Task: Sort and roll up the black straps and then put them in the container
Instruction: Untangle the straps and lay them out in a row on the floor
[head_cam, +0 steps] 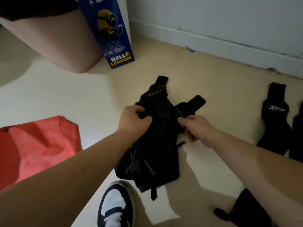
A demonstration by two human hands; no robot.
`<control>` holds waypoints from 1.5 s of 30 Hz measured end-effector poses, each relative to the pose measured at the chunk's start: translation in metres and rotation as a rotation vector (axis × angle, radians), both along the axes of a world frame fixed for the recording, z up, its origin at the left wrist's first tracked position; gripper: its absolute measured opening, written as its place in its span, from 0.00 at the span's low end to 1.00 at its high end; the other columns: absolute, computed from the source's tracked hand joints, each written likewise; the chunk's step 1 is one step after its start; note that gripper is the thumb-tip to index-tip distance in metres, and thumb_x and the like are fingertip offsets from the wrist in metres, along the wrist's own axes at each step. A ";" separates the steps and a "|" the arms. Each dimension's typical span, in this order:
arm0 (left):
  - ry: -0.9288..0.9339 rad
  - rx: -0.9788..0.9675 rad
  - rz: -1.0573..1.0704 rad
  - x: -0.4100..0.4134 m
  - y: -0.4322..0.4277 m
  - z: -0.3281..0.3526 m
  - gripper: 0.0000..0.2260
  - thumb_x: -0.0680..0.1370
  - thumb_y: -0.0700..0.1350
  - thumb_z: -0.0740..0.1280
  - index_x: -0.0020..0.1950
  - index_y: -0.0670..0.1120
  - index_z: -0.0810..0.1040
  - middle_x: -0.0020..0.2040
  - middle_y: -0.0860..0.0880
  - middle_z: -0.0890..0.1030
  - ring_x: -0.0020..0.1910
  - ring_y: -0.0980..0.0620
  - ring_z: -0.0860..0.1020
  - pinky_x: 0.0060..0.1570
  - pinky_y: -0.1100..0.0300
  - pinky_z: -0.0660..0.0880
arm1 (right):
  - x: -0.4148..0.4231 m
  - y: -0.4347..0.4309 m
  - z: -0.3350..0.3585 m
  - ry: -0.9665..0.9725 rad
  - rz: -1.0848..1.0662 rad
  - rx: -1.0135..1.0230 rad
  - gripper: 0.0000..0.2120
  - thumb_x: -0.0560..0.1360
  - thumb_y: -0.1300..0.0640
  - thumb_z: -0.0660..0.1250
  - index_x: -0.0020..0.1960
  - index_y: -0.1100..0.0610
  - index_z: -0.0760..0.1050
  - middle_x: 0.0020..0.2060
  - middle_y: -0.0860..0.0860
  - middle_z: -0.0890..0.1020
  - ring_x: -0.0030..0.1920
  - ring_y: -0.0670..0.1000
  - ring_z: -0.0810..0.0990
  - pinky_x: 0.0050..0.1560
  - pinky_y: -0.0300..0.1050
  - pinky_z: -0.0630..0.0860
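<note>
Black fabric fills the middle of my view: the black straps [147, 161] lie in a heap on the pale floor [213, 79], several pieces one over another. Some carry yellow-green letters that read "XUEYING". Two tabs of the heap stick out on the far side, toward the wall [213, 22].

Both hands are on this heap. The left hand [133, 119] grips its upper left edge, with the fingers curled over the fabric and the thumb pressed on top. The right hand [195, 126] pinches a narrow piece at the right side of the heap, between the thumb and the bent fingers.

Well apart on the right, a separate strap [275, 115] with white "XTEP" letters lies flat on the floor, and one more dark piece [297, 136] is just beside it at the border of the view. Another black strap [246, 208] lies at the lower right, near the right forearm.

On the left a red bag [37, 149] lies crumpled on the floor. Farther back stands a pink bin [54, 38], and a tall blue box [114, 30] with "BELLO LEMON" on it stands just beside this bin. A black and white shoe [114, 205] is at the bottom, just beside the near end of the heap.
</note>
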State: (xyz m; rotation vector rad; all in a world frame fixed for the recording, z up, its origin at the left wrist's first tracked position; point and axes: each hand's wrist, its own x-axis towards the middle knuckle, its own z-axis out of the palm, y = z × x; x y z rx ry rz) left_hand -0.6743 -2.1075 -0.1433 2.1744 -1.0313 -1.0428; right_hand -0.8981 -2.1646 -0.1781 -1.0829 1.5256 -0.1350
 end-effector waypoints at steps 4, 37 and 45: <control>-0.007 -0.054 0.060 0.008 0.031 0.010 0.08 0.80 0.55 0.71 0.52 0.52 0.82 0.45 0.54 0.84 0.46 0.52 0.84 0.50 0.52 0.83 | 0.021 0.006 0.012 -0.062 0.150 0.063 0.16 0.82 0.45 0.71 0.51 0.59 0.81 0.33 0.56 0.81 0.30 0.53 0.79 0.31 0.44 0.76; 0.441 -0.033 0.025 -0.002 0.013 0.036 0.12 0.84 0.39 0.66 0.67 0.46 0.80 0.54 0.49 0.85 0.52 0.51 0.85 0.46 0.62 0.80 | 0.026 -0.010 0.064 -0.328 0.031 0.093 0.12 0.82 0.49 0.71 0.62 0.54 0.82 0.52 0.57 0.89 0.52 0.58 0.89 0.59 0.56 0.84; -0.257 0.178 -0.429 0.020 0.005 -0.009 0.33 0.79 0.53 0.73 0.82 0.57 0.65 0.77 0.46 0.67 0.76 0.43 0.66 0.75 0.47 0.69 | 0.006 0.002 0.040 -0.329 -0.270 0.082 0.24 0.77 0.72 0.69 0.64 0.48 0.81 0.57 0.58 0.86 0.57 0.61 0.86 0.57 0.58 0.83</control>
